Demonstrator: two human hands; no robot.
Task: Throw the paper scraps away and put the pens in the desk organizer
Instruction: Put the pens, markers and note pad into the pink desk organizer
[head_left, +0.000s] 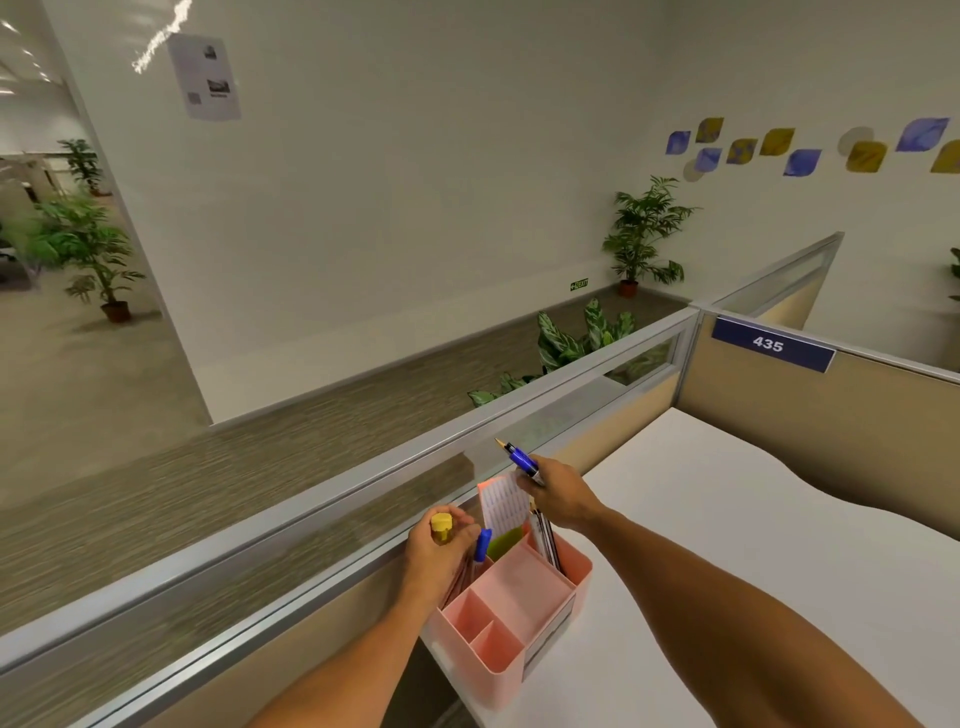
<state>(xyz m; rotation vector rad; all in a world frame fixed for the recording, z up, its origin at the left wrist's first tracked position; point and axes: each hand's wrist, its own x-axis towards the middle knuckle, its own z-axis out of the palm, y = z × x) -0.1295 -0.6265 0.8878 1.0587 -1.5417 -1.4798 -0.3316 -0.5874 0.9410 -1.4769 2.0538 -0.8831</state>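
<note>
Right now I see both of my hands low in the centre of the frame, over a pink desk organizer (511, 618) that sits at the near left corner of the white desk (727, 545). My right hand (558, 493) is closed around a blue pen (521, 458), which sticks out up and to the left with its gold tip pointing toward the grey partition rail (311, 509); the hand hovers just above the organizer's back compartments. My left hand (441, 551), lower and to the left, is curled around a yellow-capped marker (442, 526), its cap standing up out of the fist. A blue-capped pen (482, 544) pokes up just beside the left fingers at the organizer's back left corner; I cannot tell whether the fingers grip it or it stands in the compartment alone. Inside the organizer, a lined note sheet (502, 506) with a pink top edge stands upright at the back, with a green slip (505, 541) in front of it. Dark pens (548, 540) lean in the back right compartment. The front compartments show only pink plastic. In the right of the frame, a blue label reading 435 (772, 344) is fixed on the beige partition wall.
</note>
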